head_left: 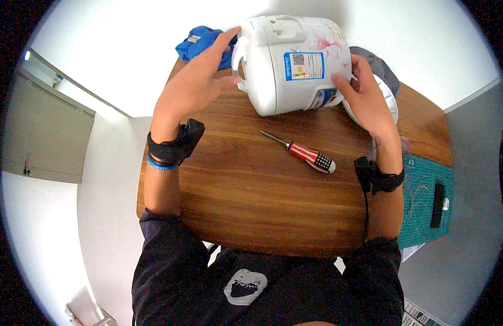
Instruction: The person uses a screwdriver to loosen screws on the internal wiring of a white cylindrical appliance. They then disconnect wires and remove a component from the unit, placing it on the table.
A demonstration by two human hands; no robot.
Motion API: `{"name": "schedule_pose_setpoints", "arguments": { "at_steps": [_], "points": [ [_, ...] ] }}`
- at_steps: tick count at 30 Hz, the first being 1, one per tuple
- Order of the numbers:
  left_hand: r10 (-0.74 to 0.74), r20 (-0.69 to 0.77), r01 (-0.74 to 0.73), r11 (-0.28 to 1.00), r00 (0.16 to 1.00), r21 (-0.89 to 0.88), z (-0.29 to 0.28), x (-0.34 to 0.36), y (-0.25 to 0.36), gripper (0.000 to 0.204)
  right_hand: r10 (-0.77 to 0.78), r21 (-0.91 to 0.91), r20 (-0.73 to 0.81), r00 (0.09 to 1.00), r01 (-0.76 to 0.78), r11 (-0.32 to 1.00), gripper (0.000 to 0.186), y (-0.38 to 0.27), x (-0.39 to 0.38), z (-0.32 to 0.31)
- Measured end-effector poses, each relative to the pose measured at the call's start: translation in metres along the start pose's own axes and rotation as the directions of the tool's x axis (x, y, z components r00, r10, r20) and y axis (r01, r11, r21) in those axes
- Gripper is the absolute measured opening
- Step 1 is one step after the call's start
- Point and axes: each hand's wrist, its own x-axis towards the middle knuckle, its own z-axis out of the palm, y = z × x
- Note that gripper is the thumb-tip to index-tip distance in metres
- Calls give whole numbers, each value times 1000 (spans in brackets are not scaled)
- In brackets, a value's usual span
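Note:
A white rice cooker (262,81) with pink flowers and a blue-edged label lies on its side at the far part of the table. My left hand (194,89) is at its left end, the thumb and fingers spread around the white handle. My right hand (366,98) holds the opposite end, thumb on the near side and fingers curled around the rim. Nearer to me lies a screwdriver (311,157) with a red, white and blue handle, its shaft pointing to the far left. Neither hand touches it.
A round white plastic disc (391,96) sits beside my right hand, with dark grey cloth (379,62) behind it. Blue cloth (200,46) lies at the far left. On the right, a green cutting mat (422,217) carries a black strip (437,205) on the wooden table (251,206).

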Motion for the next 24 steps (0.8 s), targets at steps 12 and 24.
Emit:
{"name": "schedule_pose_setpoints", "arguments": {
  "at_steps": [12, 24],
  "points": [
    [-44, 49, 44, 999, 998, 13, 20, 7, -19, 83, 53, -195, 134, 990, -26, 980, 37, 8, -19, 4],
    [-110, -24, 111, 993, 994, 33, 17, 8, -10, 74, 146, 74, -73, 987, -140, 987, 45, -17, 1, 8]
  ]
}}
